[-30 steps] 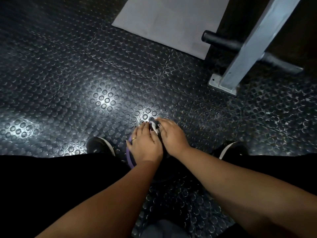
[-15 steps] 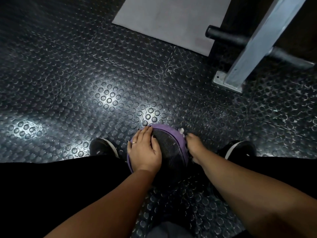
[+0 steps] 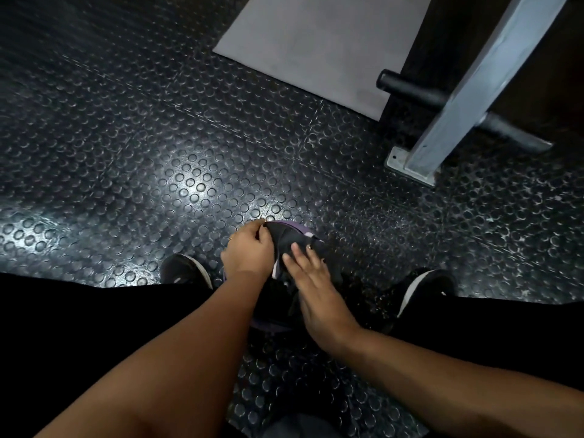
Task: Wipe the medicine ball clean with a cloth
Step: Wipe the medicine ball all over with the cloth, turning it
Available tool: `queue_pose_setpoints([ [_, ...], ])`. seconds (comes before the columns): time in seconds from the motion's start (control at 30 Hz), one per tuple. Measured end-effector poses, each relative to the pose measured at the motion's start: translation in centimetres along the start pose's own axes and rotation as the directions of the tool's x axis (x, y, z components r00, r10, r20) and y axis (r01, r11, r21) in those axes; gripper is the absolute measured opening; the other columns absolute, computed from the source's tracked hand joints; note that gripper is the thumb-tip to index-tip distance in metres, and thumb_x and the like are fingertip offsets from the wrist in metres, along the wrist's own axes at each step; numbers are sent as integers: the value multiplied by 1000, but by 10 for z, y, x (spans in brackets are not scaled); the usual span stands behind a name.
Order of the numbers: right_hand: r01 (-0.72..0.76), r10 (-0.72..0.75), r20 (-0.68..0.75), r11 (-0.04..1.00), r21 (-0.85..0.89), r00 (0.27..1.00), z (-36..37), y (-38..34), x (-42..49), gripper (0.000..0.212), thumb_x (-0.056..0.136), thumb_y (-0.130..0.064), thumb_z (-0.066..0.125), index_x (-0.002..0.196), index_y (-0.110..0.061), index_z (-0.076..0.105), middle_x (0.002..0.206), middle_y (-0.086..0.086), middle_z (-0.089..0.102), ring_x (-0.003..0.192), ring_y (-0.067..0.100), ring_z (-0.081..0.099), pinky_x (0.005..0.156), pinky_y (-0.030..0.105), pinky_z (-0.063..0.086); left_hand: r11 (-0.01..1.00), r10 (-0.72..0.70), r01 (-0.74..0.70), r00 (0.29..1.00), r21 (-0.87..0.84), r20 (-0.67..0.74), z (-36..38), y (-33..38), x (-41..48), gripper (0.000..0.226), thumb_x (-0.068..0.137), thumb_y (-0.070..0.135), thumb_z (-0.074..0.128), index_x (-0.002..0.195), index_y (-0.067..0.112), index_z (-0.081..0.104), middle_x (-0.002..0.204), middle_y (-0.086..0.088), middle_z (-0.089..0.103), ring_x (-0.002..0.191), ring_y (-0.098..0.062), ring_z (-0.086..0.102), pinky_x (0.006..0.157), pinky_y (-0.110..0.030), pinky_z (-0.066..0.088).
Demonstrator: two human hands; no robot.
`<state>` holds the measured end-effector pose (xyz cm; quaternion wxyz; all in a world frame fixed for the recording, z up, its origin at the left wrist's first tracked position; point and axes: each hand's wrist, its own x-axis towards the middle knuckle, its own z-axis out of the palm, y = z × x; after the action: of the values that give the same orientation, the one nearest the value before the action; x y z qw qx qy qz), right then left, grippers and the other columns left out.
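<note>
Between the shoes (image 3: 185,269), the medicine ball (image 3: 298,228) sits beneath both hands: left hand (image 3: 248,256) pinches the cloth (image 3: 284,241), right hand (image 3: 319,289) presses flat on it.

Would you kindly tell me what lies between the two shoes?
The head view shows the purple medicine ball under a dark cloth, between left shoe and right shoe; left hand pinches the cloth, right hand presses it.

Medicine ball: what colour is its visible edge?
Purple; the medicine ball edge shows best in the head view.
</note>
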<state>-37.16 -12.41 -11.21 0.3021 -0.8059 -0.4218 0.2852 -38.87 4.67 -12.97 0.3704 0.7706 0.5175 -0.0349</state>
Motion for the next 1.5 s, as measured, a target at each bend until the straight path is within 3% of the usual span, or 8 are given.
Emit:
queue_pose_setpoints([
  [0.2, -94, 89, -115, 995, -34, 989, -6, -11, 74, 49, 95, -15, 28, 141, -11, 44, 149, 6, 40, 141, 22, 28, 118, 37, 17, 998, 55, -54, 994, -16, 97, -10, -5, 4, 56, 88, 45, 32, 132, 27, 61, 135, -3, 61, 123, -28, 56, 110, -53, 36],
  [0.33, -313, 311, 80, 950, 7, 947, -22, 7, 140, 36, 95, -9, 40, 125, -12, 58, 124, 14, 61, 114, 29, 55, 93, 32, 42, 995, 99, -102, 990, 23, 101, -9, 1, -5, 55, 83, 42, 30, 124, 27, 63, 133, -5, 61, 128, -28, 52, 109, -54, 36],
  [0.47, -412, 412, 222, 910, -45, 884, -27, 25, 167, 30, 99, -13, 39, 118, -4, 59, 122, 21, 59, 113, 32, 54, 84, 30, 40, 999, 37, -39, 997, 32, 70, -6, 8, -6, 45, 93, 39, 40, 132, 34, 61, 130, -3, 65, 120, -28, 57, 107, -47, 41],
  [0.63, -294, 298, 91, 954, -52, 950, -31, 22, 140, 36, 100, -18, 40, 133, -14, 53, 130, 16, 58, 118, 31, 53, 98, 35, 43, 997, -72, 71, 996, 23, 55, -7, 14, 12, 36, 98, 32, 44, 124, 30, 67, 117, -9, 70, 108, -33, 62, 94, -38, 49],
  [0.9, -57, 59, -48, 998, 37, 997, -18, 12, 4, 55, 99, -2, 39, 149, -22, 29, 156, -12, 19, 145, 0, 8, 114, 10, 6, 998, -35, 31, 996, 46, 86, -9, 18, 15, 34, 97, 31, 44, 120, 29, 68, 113, -10, 71, 104, -35, 64, 94, -39, 51],
  [1.2, -71, 81, -151, 995, 71, 985, -16, 10, 63, 48, 93, 3, 37, 138, -11, 49, 145, 6, 46, 139, 20, 34, 116, 35, 27, 996, 75, -79, 993, 34, 88, -10, 8, 9, 37, 97, 30, 48, 130, 28, 64, 121, -9, 70, 111, -32, 63, 98, -38, 48],
  [1.37, -282, 282, 0, 958, -62, 959, -32, 14, 134, 32, 95, -10, 40, 118, -14, 62, 109, 17, 67, 102, 33, 61, 85, 35, 47, 987, 145, -150, 987, 58, 74, -9, 10, 4, 39, 92, 43, 46, 122, 31, 67, 114, -8, 71, 106, -33, 63, 89, -38, 49],
  [1.5, -298, 306, 40, 945, -138, 951, -27, 7, 150, 33, 95, -10, 39, 122, -10, 59, 110, 22, 64, 102, 37, 60, 85, 37, 49, 999, 24, -26, 998, 29, 60, -13, 6, 16, 35, 96, 36, 47, 123, 29, 69, 113, -12, 72, 107, -35, 63, 90, -38, 51],
])
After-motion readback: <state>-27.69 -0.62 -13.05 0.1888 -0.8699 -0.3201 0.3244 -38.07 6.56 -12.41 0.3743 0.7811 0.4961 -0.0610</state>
